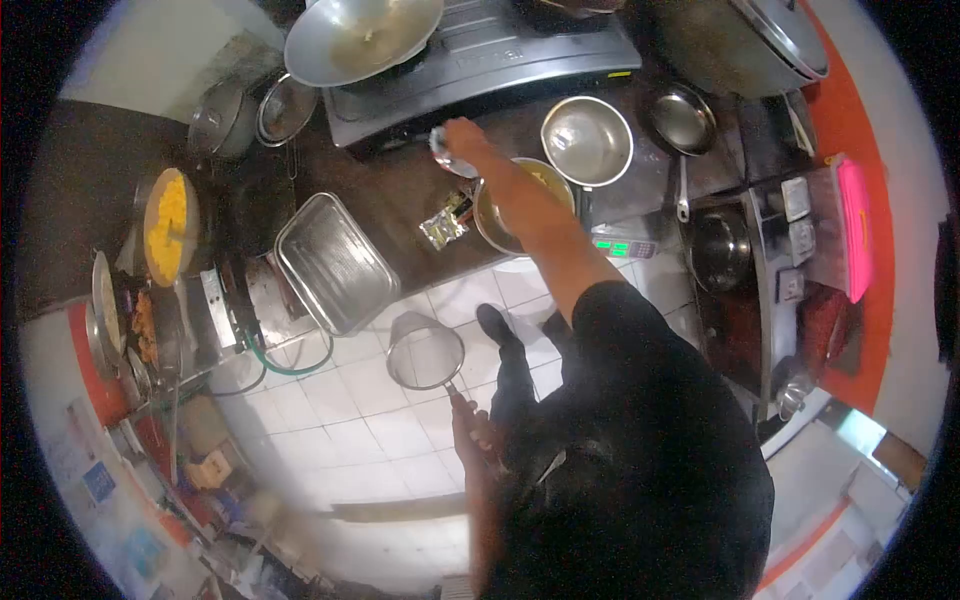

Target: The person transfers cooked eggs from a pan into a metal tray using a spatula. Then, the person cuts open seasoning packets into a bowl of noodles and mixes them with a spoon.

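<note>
My left hand is closed round the handle of a fine mesh strainer, held low above the tiled floor. My right hand stretches to the front of the stove. Its fingers are closed on a small silvery and red thing, perhaps a packet, too blurred to name surely. Under my right forearm stands a round pot with yellowish contents, partly hidden. Shiny packets lie on the counter beside it. A digital scale with a green display is near the pot.
A wok with some liquid sits on the stove. An empty saucepan and a small frying pan are to the right. A metal tray is at the counter's edge. A bowl of yellow food stands at left.
</note>
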Tool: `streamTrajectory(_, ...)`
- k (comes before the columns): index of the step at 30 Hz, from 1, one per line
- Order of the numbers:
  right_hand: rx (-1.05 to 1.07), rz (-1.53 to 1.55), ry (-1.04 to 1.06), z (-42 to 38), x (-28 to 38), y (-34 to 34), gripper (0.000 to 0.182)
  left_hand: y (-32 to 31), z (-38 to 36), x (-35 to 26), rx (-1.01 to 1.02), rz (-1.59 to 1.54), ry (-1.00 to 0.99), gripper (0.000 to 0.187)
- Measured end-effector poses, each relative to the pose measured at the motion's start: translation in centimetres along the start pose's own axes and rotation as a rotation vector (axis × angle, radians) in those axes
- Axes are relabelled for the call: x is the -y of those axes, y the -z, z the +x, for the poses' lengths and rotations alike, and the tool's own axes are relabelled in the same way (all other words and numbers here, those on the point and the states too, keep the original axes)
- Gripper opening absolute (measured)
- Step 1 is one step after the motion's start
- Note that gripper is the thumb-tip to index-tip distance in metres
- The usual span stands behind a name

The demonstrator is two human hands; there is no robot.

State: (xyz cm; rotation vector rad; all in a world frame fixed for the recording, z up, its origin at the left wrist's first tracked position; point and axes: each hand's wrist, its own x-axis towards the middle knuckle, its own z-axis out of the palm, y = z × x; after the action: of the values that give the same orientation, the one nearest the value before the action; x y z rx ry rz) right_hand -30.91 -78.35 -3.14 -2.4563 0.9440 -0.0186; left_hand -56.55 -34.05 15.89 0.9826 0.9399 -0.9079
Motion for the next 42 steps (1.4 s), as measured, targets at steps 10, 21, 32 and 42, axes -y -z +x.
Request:
streamTrajectory(10, -0.010, 0.871, 0.012, -30.8, 0.9, 14.4, 0.032, -0.9, 1.3, -2.5, 0.263, 0.149, -0.221, 0.034)
streamTrajectory(21, -1.035, 0.425, -1.586, -97.6, -41.0, 5.9, 0.046, 5.7, 5.4, 5.6, 1.049, 0.433, 0.019, 0.036)
streamTrajectory(32, -0.651, -0.285, -0.997, -127.1, -76.8, 13.9, 0.052, 7.3, -7.8, 37.7, 0.284, 0.853, -0.164, 0.038)
streamTrajectory(42, -1.464, 0.135, -1.110, -114.9, -68.1, 17.1, 0.037, -2.1, -11.2, 39.5, 0.249, 0.845, -0.096, 0.047)
